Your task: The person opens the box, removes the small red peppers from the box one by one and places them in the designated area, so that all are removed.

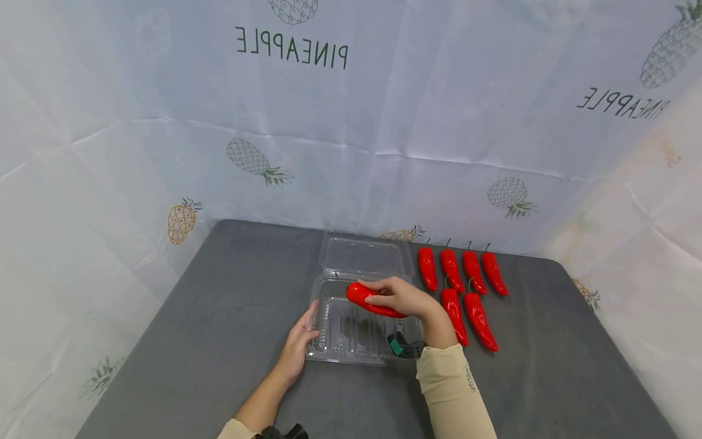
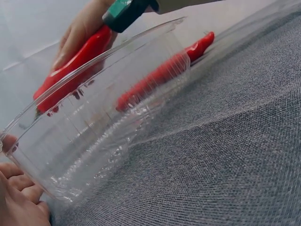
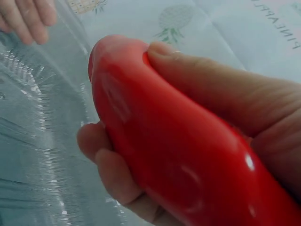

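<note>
My right hand (image 1: 403,297) grips a red pepper (image 1: 378,303) over the clear plastic container (image 1: 364,361). In the right wrist view its thumb and fingers wrap opposite sides of the glossy pepper (image 3: 174,141). The container lies open on the table, its lid (image 1: 366,256) folded back toward the wall. At the container's left wall, my left hand (image 1: 296,344) holds the rim, thumb over the edge. The left wrist view shows this hand (image 2: 21,197) close against the clear wall. Most of the right palm is hidden.
To the right of the container, several red peppers (image 1: 476,320) lie in two rows, stems pointing away. A dark grey cloth (image 1: 236,292) covers the table. Behind it hangs a white curtain (image 1: 351,122) printed with pineapples.
</note>
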`<action>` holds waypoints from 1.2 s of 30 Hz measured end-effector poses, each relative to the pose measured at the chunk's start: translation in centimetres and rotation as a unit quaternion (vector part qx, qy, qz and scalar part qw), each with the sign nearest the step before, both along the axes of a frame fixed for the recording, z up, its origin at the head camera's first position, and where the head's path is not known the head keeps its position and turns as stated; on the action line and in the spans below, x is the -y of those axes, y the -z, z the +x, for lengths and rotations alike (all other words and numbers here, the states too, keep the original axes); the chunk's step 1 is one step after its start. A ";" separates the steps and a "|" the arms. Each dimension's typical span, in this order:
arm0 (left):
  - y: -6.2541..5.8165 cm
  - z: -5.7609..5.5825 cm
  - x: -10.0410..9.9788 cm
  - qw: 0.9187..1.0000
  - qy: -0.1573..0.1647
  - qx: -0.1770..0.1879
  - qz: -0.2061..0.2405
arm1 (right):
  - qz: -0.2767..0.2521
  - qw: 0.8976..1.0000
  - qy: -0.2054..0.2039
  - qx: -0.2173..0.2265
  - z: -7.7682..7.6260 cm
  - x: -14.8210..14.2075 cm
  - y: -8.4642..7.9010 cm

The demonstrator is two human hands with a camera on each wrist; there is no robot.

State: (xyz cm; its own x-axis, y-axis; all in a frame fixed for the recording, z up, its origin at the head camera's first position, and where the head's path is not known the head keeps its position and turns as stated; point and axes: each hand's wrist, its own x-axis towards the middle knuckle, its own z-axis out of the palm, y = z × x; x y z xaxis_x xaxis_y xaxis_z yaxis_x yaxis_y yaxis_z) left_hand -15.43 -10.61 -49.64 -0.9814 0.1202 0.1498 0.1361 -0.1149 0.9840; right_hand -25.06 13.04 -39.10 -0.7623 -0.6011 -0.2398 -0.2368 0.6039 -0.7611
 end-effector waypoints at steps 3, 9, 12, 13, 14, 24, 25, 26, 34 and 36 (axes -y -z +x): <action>0.2 0.0 0.0 1.000 0.003 -0.006 0.009 | -0.006 1.000 -0.006 -0.012 0.2 -0.3 -0.4; 0.2 -0.1 0.1 1.000 0.005 0.001 0.008 | -0.013 0.999 -0.012 -0.045 0.6 -0.4 -0.7; 0.2 -0.1 0.1 1.000 0.004 0.005 0.003 | -0.014 0.998 -0.009 -0.059 0.7 -0.5 -0.7; 0.2 -0.1 0.1 1.000 0.003 0.007 0.002 | -0.015 0.998 -0.009 -0.065 0.8 -0.6 -0.7; 0.2 -0.1 0.0 1.000 0.003 0.008 0.001 | -0.015 0.998 -0.006 -0.067 0.8 -0.6 -0.7; 0.2 -0.1 0.0 1.000 0.003 0.014 -0.002 | -0.029 0.994 0.036 -0.098 1.1 -2.0 -0.8; 0.2 -0.1 0.0 1.000 0.002 0.014 -0.002 | -0.029 0.993 0.042 -0.103 1.2 -2.2 -0.7; 0.3 -0.1 0.0 1.000 0.003 0.013 -0.001 | -0.031 0.993 0.049 -0.107 1.2 -2.4 -0.7; 0.2 -0.1 0.0 1.000 0.004 0.007 0.010 | -0.055 0.988 0.074 -0.121 1.7 -4.1 -0.4; 0.2 -0.1 0.0 1.000 0.004 0.003 0.011 | -0.055 0.987 0.084 -0.125 1.9 -4.5 -0.4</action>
